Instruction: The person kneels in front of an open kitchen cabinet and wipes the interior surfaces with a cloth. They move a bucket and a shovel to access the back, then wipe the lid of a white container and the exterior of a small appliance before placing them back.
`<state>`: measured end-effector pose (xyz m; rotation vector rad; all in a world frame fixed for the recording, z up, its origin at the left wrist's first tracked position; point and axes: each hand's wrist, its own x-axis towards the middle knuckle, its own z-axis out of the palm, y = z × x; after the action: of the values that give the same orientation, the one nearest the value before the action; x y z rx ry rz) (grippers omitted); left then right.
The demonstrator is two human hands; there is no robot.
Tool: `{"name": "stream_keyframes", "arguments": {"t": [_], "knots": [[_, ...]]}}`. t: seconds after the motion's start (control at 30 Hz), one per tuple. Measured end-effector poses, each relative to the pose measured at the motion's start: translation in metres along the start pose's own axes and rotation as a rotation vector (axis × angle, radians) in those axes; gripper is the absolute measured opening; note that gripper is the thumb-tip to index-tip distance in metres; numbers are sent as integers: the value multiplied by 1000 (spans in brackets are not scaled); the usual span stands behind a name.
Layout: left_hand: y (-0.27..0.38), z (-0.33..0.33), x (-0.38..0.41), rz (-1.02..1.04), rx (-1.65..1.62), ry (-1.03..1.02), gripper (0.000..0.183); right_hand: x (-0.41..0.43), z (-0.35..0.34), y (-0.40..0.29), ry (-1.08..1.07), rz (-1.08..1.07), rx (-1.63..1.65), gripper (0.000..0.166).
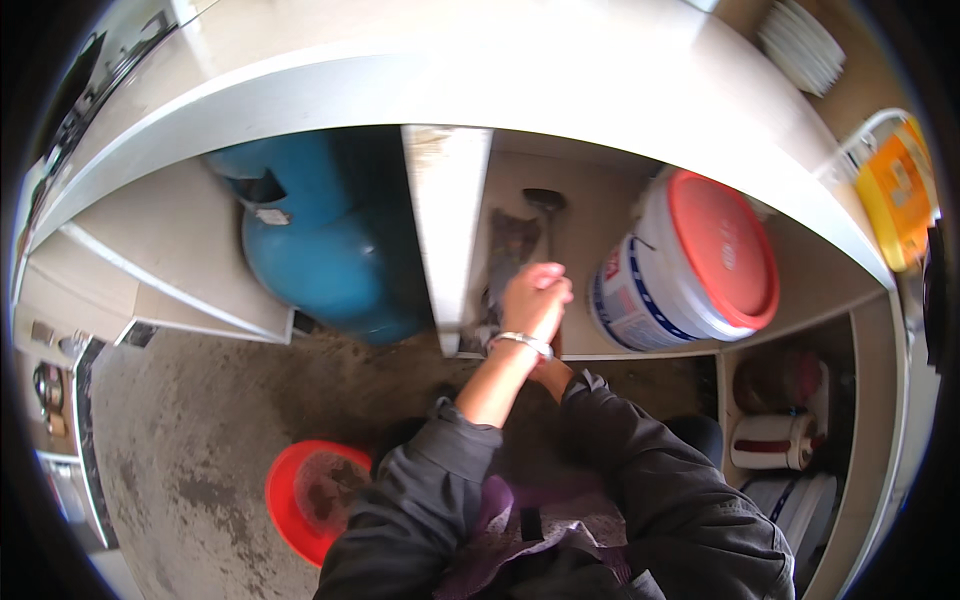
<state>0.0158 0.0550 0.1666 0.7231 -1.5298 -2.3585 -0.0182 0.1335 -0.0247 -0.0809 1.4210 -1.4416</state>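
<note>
My left hand (536, 294), with a bracelet at its wrist, reaches into the right-hand cupboard bay, its fingers curled and blurred. Whether anything is inside the curl I cannot tell. My right hand (553, 375) is mostly hidden beneath the left wrist, so its grip does not show. Just beyond the left hand, a dark ladle (545, 201) stands with its bowl end up, near the back panel. Beside it is a blurred plastic packet (513, 236). To the right, a white plastic bucket (651, 281) with a red lid (724, 247) leans at an angle.
A pale divider (448, 225) separates this bay from a blue gas cylinder (315, 255). The countertop (450, 82) overhangs both. A red basin (281, 491) of cloudy water sits on the concrete floor (172, 435). Containers fill the right-hand shelf (874, 375). A yellow container (896, 195) stands upper right.
</note>
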Motion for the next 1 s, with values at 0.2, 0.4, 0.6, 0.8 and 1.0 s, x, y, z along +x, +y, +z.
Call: {"name": "stream_keyframes", "arguments": {"t": [0.2,0.4,0.6,0.8,1.0], "knots": [[20,3,-8,736,211,441,26,-182,-10,-143,-49,-491,629,31],[13,15,-19,753,323,445,29,-336,-52,-237,260,-1128,441,31],[14,82,-41,964,685,173,41,-321,-192,-248,1032,-705,-471,68],[-7,131,-39,1045,922,-255,74,-230,-251,-266,1292,-223,-1313,74],[-20,154,-35,950,966,-357,74,-171,-287,-311,1143,-364,-1715,52]]}}
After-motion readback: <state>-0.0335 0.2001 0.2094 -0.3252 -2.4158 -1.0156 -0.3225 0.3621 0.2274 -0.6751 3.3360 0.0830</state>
